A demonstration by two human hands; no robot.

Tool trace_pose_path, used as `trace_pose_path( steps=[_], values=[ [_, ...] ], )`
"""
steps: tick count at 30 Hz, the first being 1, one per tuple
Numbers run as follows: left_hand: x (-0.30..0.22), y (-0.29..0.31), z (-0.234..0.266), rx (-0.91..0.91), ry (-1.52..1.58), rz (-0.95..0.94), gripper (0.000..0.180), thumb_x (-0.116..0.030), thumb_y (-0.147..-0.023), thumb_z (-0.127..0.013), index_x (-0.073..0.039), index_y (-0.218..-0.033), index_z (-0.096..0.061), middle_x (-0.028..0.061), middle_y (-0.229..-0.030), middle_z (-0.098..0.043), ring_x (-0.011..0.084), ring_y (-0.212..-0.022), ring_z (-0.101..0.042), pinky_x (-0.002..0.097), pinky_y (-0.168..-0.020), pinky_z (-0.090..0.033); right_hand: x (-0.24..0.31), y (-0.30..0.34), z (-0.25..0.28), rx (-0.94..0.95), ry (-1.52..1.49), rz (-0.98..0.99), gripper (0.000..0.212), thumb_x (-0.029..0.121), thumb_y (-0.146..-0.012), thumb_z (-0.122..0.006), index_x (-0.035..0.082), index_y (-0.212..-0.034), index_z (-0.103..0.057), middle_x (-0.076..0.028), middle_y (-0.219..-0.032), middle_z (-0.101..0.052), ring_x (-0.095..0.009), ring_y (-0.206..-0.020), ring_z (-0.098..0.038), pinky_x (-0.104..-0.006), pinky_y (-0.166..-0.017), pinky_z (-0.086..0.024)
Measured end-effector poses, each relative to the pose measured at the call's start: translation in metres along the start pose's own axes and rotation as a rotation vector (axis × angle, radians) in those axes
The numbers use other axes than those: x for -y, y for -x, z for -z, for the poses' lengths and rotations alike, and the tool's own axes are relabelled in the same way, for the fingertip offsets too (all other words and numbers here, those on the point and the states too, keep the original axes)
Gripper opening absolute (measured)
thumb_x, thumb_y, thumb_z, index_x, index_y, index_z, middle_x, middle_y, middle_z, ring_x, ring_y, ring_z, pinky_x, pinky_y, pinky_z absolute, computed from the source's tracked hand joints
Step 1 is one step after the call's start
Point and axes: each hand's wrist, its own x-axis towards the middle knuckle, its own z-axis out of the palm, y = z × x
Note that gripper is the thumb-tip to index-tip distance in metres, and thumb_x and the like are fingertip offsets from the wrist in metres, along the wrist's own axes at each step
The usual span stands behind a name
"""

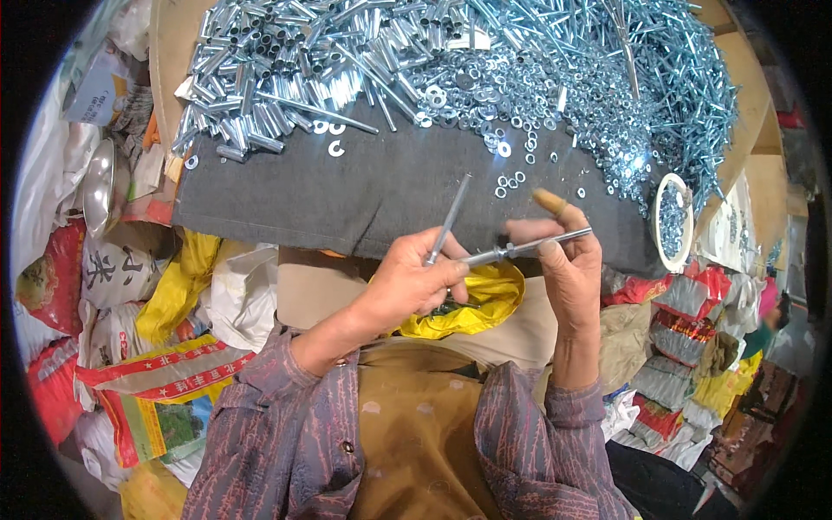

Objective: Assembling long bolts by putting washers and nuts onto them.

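My left hand [418, 276] is closed around the sleeve end of a shiny sleeve anchor bolt [522, 246]. A second thin metal rod [451, 217] sticks up from between the same hand's fingers. My right hand [572, 273] holds the slim shank of the bolt between thumb and fingers, and its index finger, raised and a little blurred, wears a tan finger cot [548, 202]. A collar that looks like a nut or washer sits midway along the bolt. Below both hands, a yellow bag [490, 303] lies open over my lap, with some metal pieces inside.
A dark cloth [286, 195] covers the work surface. On it lie heaps of metal tubes [286, 52], washers and nuts [511, 95], and long bolts [693, 104]. At the right edge stands a white-rimmed bowl [674, 224] of small parts. Filled sacks [156, 381] crowd both sides.
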Motion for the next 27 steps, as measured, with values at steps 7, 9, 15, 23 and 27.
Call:
trace_pose_path(
  steps=[7, 9, 15, 23, 27],
  values=[
    [-0.002, -0.001, -0.001, -0.002, 0.058, 0.007, 0.007, -0.007, -0.092, -0.055, -0.001, -0.094, -0.053, 0.0106, -0.067, -0.061, 0.0027, -0.040, -0.037, 0.0190, -0.037, -0.027, -0.007, -0.004, -0.002, -0.077, 0.036, 0.001, 0.037, 0.020, -0.093, -0.061, -0.006, -0.118, -0.057, -0.009, -0.087, -0.069, -0.013, -0.081, -0.065, -0.0245, -0.078, -0.050],
    [0.000, 0.000, -0.001, -0.014, 0.057, -0.001, 0.007, -0.007, -0.092, -0.056, -0.001, -0.094, -0.053, 0.0119, -0.068, -0.062, 0.0027, -0.040, -0.037, 0.0184, -0.036, -0.027, -0.002, -0.002, 0.005, 0.019, 0.092, -0.072, 0.037, 0.021, -0.093, -0.060, -0.007, -0.118, -0.057, -0.009, -0.088, -0.068, -0.013, -0.080, -0.065, -0.0246, -0.077, -0.051],
    [0.002, 0.000, 0.000, 0.007, 0.054, 0.009, 0.007, -0.007, -0.092, -0.056, -0.001, -0.095, -0.053, 0.0130, -0.069, -0.063, 0.0024, -0.040, -0.036, 0.0180, -0.036, -0.025, -0.007, -0.002, 0.005, -0.039, -0.032, -0.031, 0.045, 0.026, -0.095, -0.057, -0.006, -0.125, -0.050, -0.014, -0.099, -0.067, -0.016, -0.088, -0.065, -0.0272, -0.077, -0.052],
    [0.000, 0.001, -0.001, 0.026, 0.140, 0.067, 0.007, -0.006, -0.093, -0.055, -0.002, -0.097, -0.052, 0.0144, -0.071, -0.062, 0.0026, -0.040, -0.035, 0.0189, -0.035, -0.023, -0.003, -0.001, 0.010, 0.085, 0.016, -0.140, 0.045, 0.025, -0.094, -0.058, -0.006, -0.125, -0.051, -0.015, -0.106, -0.065, -0.014, -0.086, -0.063, -0.0258, -0.074, -0.052],
    [0.000, 0.002, -0.001, 0.053, 0.135, 0.084, 0.008, -0.008, -0.094, -0.055, -0.002, -0.097, -0.052, 0.0139, -0.070, -0.062, 0.0026, -0.040, -0.034, 0.0188, -0.035, -0.023, -0.001, 0.002, 0.013, 0.160, 0.047, -0.242, 0.041, 0.022, -0.088, -0.065, -0.004, -0.119, -0.056, -0.013, -0.100, -0.065, -0.016, -0.082, -0.062, -0.0259, -0.072, -0.051]
  ],
)
